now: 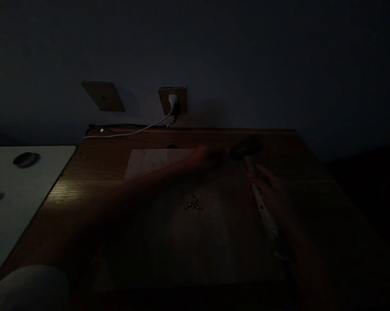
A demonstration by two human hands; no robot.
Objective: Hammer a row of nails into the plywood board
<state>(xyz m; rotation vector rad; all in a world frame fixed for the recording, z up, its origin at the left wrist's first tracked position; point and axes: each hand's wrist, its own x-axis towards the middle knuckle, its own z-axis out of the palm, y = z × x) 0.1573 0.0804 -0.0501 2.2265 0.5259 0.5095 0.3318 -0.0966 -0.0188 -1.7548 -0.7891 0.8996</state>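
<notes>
The scene is very dark. My right hand is closed round the pale, worn handle of a hammer, whose dark head points away from me. My left hand reaches over the far part of a wooden board, just left of the hammer head. Its fingers look drawn together in shadow, and what they hold, if anything, is hidden. Several small shiny nails or screws lie in a loose pile on the middle of the board, nearer to me than my left hand.
The board lies on a wooden table against a wall. A white cord runs from a wall outlet along the table's back edge. On the left is a white surface with a dark round object. A pale rounded thing stands lower left.
</notes>
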